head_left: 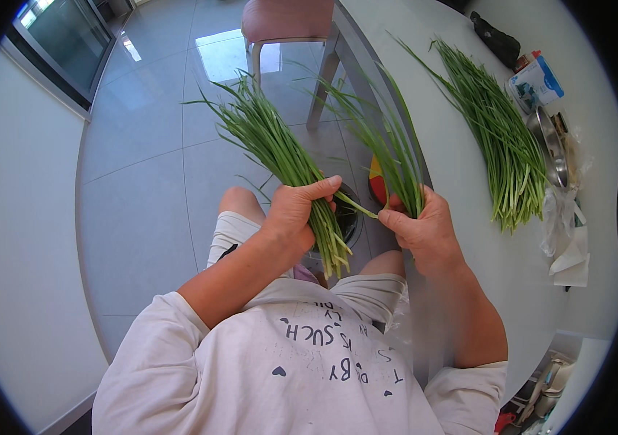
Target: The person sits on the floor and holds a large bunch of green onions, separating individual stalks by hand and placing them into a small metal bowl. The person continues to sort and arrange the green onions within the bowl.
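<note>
My left hand [299,211] is closed round a thick bundle of garlic chives [271,138], its pale stem ends hanging below the fist and its green leaves fanning away to the upper left. My right hand [423,225] holds a smaller bunch of chives [390,155], partly blurred. Between thumb and finger, the right hand also pinches the pale end of one stem [359,206] that reaches across from the left hand's bundle. A large pile of chives [496,136] lies on the white table to the right, apart from both hands.
The white table [450,179] runs along my right side. On it stand a metal bowl [548,145], a white and blue package [536,81], a black bag [495,39] and clear plastic [554,217]. A dark bin [348,220] sits between my knees; a pink chair [287,20] stands ahead.
</note>
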`<state>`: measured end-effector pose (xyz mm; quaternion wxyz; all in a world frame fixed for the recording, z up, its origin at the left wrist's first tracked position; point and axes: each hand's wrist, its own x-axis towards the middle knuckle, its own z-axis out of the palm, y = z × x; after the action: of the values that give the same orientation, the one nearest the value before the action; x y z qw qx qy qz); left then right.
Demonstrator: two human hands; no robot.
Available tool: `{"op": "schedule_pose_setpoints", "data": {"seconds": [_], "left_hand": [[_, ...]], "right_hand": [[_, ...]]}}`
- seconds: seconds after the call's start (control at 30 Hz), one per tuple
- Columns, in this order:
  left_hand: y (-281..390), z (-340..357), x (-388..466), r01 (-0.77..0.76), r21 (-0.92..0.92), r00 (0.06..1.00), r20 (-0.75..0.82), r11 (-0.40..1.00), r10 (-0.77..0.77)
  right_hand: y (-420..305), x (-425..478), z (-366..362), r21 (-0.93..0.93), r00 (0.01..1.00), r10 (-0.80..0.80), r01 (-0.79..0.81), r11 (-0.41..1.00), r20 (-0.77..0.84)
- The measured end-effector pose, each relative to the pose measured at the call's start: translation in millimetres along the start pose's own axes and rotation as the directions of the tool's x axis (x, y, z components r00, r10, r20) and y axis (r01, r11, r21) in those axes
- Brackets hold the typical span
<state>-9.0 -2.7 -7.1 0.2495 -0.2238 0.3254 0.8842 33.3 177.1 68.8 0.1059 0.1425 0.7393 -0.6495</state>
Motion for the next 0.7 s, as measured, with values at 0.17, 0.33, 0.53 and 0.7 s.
{"op": "schedule_pose_setpoints", "data": {"seconds": [0.17,0.33,0.53,0.7], "left_hand": [[9.6,-5.4,0.0,-0.089,-0.013,0.996,-0.031,0.996,0.089],[18.0,-4.2,-9.8,-0.155,-0.01,0.988,0.002,0.988,0.155],[21.7,3.5,-20.5,-0.094,0.007,0.994,0.052,0.996,0.094],[14.0,5.4,-21.1,-0.071,0.022,0.988,0.137,0.997,0.067]], "right_hand": [[-3.9,-0.7,-5.2,-0.094,0.999,0.033,-0.034,0.995,-0.012],[-0.5,2.3,-6.0,-0.224,1.0,-0.014,0.009,0.975,-0.017],[2.9,5.7,-7.7,-0.207,0.996,-0.022,0.004,0.978,-0.085],[-5.4,1.5,-6.7,0.076,0.987,0.099,-0.109,0.991,0.128]]}}
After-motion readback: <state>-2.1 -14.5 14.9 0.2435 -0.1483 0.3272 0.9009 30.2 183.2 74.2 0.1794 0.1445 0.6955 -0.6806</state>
